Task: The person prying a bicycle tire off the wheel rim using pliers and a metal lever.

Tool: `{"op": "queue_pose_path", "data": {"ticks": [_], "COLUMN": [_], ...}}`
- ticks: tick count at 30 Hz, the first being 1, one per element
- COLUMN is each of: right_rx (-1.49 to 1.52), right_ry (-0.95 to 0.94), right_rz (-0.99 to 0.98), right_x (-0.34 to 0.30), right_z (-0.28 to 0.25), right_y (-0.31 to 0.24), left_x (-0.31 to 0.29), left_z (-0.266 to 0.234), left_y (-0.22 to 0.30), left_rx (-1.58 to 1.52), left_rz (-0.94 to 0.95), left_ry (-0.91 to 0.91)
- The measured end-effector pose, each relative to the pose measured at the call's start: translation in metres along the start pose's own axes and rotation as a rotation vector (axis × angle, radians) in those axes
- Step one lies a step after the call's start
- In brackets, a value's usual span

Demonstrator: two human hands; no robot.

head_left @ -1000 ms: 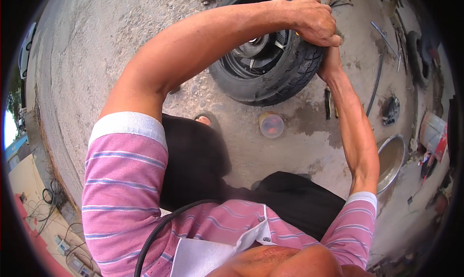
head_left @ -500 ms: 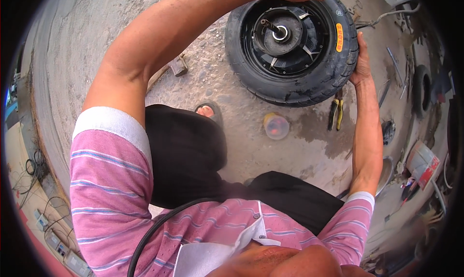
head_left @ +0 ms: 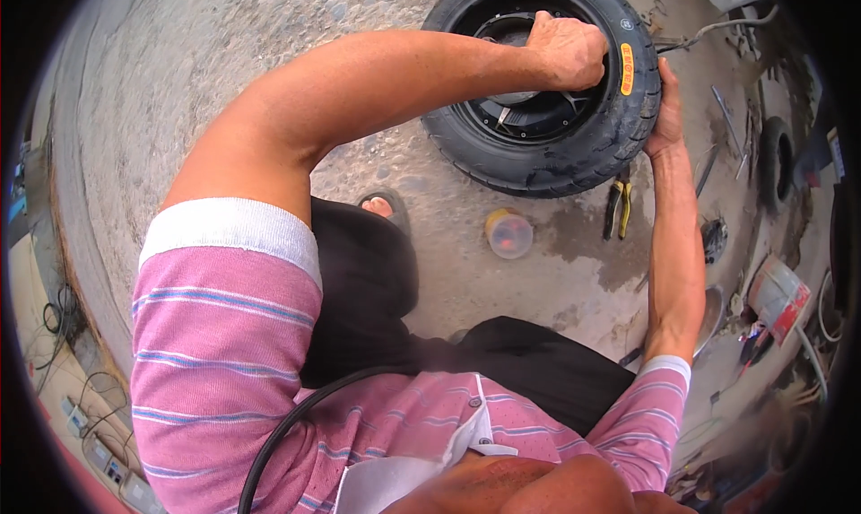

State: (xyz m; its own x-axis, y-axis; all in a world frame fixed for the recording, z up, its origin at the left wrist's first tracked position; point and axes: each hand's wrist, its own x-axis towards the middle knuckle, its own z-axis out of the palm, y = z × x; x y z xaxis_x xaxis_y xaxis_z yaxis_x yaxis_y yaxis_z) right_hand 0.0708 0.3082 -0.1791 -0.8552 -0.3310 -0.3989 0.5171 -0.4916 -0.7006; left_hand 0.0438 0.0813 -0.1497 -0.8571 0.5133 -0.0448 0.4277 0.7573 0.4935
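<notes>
Bright, even daylight over my arms, soft shadow beneath me on the concrete floor (head_left: 179, 92), no harsh glare, strong fisheye bending toward the rim, black vignette all round, smeared blur at 4 to 5 o'clock, centre sharp.
</notes>
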Motion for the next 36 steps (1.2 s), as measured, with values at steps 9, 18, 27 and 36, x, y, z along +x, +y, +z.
{"op": "queue_pose_path", "data": {"ticks": [9,18,27,36], "right_rx": [-0.129,-1.140,-1.028,-0.476], "right_ry": [0.131,0.486,0.496,0.264], "right_rz": [-0.018,-0.356,-0.454,-0.140], "right_x": [0.006,-0.012,0.002,-0.007], "right_z": [0.002,0.033,0.027,0.038], "right_y": [-0.015,0.005,0.009,-0.002], "left_x": [0.011,0.001,0.004,0.006], "left_z": [0.009,0.010,0.001,0.002], "left_y": [-0.011,-0.017,-0.022,-0.031], "left_rx": [-0.033,-0.043,0.017,0.007], "left_rz": [0.131,0.296,0.380,0.348], "left_ry": [0.077,0.119,0.130,0.105]}}
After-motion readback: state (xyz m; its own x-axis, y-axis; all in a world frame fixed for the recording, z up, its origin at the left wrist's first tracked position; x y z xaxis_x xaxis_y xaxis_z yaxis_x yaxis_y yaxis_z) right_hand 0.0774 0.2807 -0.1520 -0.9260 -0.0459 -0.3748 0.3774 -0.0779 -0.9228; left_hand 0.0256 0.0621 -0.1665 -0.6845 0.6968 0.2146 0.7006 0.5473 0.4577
